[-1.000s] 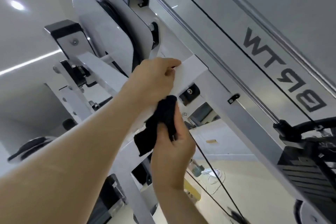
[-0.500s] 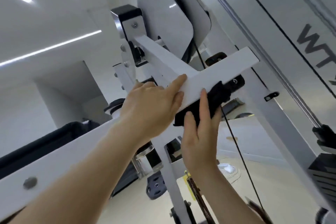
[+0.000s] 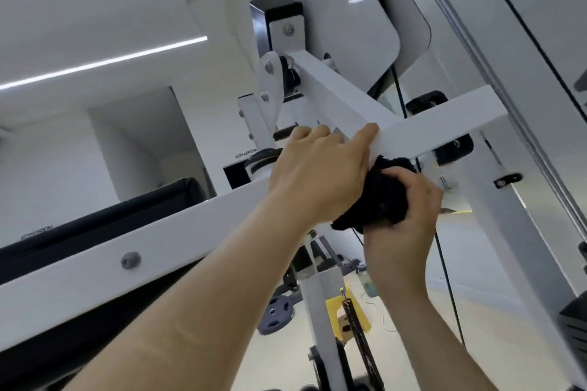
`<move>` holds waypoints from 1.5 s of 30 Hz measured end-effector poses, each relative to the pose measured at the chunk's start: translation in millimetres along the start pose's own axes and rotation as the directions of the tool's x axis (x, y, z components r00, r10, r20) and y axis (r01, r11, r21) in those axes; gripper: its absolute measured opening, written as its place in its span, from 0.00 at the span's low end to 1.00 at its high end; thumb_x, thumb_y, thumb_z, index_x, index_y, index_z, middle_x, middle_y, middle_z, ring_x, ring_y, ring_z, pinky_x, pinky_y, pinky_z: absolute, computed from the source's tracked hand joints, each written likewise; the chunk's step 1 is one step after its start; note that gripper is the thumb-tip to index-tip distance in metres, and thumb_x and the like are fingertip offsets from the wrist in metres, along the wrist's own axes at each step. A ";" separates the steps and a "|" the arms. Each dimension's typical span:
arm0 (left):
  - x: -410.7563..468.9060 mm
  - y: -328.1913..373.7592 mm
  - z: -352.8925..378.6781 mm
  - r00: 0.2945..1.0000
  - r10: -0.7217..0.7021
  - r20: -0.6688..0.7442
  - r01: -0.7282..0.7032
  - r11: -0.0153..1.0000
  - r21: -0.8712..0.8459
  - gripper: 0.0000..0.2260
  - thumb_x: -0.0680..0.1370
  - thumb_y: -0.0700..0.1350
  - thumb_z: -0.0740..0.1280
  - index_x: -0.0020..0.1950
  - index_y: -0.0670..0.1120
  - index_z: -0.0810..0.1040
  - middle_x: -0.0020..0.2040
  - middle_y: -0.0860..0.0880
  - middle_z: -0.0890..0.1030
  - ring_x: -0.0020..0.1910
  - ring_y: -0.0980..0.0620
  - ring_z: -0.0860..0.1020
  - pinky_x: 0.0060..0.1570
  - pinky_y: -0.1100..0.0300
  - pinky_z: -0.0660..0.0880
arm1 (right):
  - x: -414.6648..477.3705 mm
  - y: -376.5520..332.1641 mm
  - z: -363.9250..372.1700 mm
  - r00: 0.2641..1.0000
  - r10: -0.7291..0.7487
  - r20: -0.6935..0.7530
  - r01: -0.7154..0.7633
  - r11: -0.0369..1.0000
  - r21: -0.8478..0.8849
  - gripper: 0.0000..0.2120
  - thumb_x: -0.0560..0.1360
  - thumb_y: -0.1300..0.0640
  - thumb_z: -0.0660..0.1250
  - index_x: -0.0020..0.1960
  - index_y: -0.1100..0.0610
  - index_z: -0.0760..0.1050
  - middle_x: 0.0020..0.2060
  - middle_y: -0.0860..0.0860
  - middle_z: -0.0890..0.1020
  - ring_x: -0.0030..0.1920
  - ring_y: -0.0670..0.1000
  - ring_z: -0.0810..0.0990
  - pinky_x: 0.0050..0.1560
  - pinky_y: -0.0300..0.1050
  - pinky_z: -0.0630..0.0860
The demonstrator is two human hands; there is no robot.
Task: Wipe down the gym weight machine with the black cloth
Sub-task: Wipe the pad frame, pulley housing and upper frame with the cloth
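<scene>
One black cloth (image 3: 379,197) bunched in right hand (image 3: 413,216) grip, pressed under beam (image 3: 444,124).

Open air below crossbar (image 3: 444,124), cable (image 3: 446,270) running through it, pulley cover (image 3: 349,28) close above

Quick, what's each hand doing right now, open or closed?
Left hand: closed, grip on the white beam.
Right hand: closed, holding the black cloth.

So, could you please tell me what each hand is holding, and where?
The right hand grips the black cloth around its bunched middle, under the white beam; the left hand curls over that beam's edge.
</scene>
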State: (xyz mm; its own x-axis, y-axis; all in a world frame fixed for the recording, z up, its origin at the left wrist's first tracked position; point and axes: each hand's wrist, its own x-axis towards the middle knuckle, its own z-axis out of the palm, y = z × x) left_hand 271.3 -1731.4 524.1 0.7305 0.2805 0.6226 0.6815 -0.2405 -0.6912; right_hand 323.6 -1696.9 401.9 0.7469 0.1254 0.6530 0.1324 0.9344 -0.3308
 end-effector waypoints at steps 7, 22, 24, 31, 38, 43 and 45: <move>-64.9 -60.1 -29.1 0.963 -0.260 -0.076 0.264 0.963 0.051 0.17 0.81 0.56 0.54 0.69 0.53 0.65 0.60 0.47 0.73 0.59 0.44 0.70 0.54 0.49 0.71 | 6.9 9.6 -3.9 0.894 -0.383 0.230 0.443 0.828 -0.343 0.23 0.66 0.65 0.69 0.58 0.52 0.69 0.58 0.55 0.67 0.55 0.53 0.71 0.51 0.42 0.76; -90.8 -84.0 -44.9 0.960 -0.197 0.200 0.221 0.970 -0.101 0.21 0.83 0.55 0.46 0.76 0.51 0.55 0.35 0.47 0.70 0.40 0.41 0.76 0.42 0.51 0.72 | -54.9 -56.5 30.7 0.664 -0.447 0.600 0.700 0.653 -0.289 0.23 0.71 0.64 0.67 0.66 0.60 0.72 0.62 0.60 0.74 0.60 0.60 0.73 0.61 0.56 0.72; -97.5 -88.6 -49.3 0.964 -0.158 0.212 0.193 0.969 -0.152 0.21 0.84 0.53 0.49 0.76 0.52 0.55 0.35 0.48 0.73 0.41 0.40 0.78 0.44 0.49 0.75 | -29.3 -50.1 17.9 0.643 -0.446 0.623 0.724 0.619 -0.305 0.29 0.68 0.61 0.73 0.66 0.56 0.67 0.61 0.58 0.75 0.59 0.59 0.74 0.59 0.55 0.72; -161.6 -90.0 -52.4 0.986 -0.166 -0.013 0.163 0.977 -0.137 0.25 0.75 0.52 0.57 0.73 0.51 0.63 0.64 0.54 0.77 0.62 0.51 0.74 0.59 0.53 0.72 | -49.7 -54.7 59.1 0.533 -0.517 0.669 0.821 0.507 -0.262 0.25 0.76 0.60 0.69 0.70 0.61 0.64 0.70 0.59 0.72 0.74 0.56 0.66 0.72 0.56 0.63; -202.9 -99.5 -66.2 0.957 -0.291 0.006 0.271 0.884 -0.381 0.45 0.65 0.46 0.64 0.79 0.47 0.49 0.78 0.51 0.56 0.77 0.57 0.54 0.73 0.65 0.53 | -70.0 -82.8 94.3 0.310 -0.549 0.776 0.894 0.447 -0.041 0.24 0.81 0.61 0.58 0.75 0.66 0.61 0.74 0.61 0.64 0.76 0.57 0.60 0.73 0.56 0.62; -184.9 -87.6 -48.2 0.972 -0.232 -0.024 0.231 0.972 -0.041 0.40 0.73 0.61 0.62 0.79 0.46 0.51 0.77 0.46 0.61 0.74 0.50 0.63 0.75 0.50 0.57 | -32.6 -92.3 58.0 0.124 -0.263 0.957 0.785 0.616 0.068 0.43 0.71 0.54 0.74 0.78 0.61 0.54 0.78 0.55 0.55 0.79 0.50 0.47 0.77 0.44 0.51; -183.5 -87.9 -36.6 0.977 -0.212 -0.039 0.214 0.973 0.086 0.36 0.74 0.57 0.67 0.77 0.43 0.60 0.71 0.45 0.72 0.68 0.46 0.72 0.73 0.45 0.61 | -13.4 -96.5 41.9 0.142 -0.218 0.965 0.653 0.754 0.074 0.37 0.72 0.53 0.74 0.76 0.54 0.62 0.76 0.49 0.63 0.78 0.46 0.53 0.77 0.43 0.55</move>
State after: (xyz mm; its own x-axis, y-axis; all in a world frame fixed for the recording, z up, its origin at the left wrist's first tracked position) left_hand 79.0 -1795.7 484.0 0.5708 0.2889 0.7686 0.8158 -0.0938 -0.5706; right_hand 273.5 -1774.7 453.6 -0.5519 0.1357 0.8228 0.5388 0.8111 0.2276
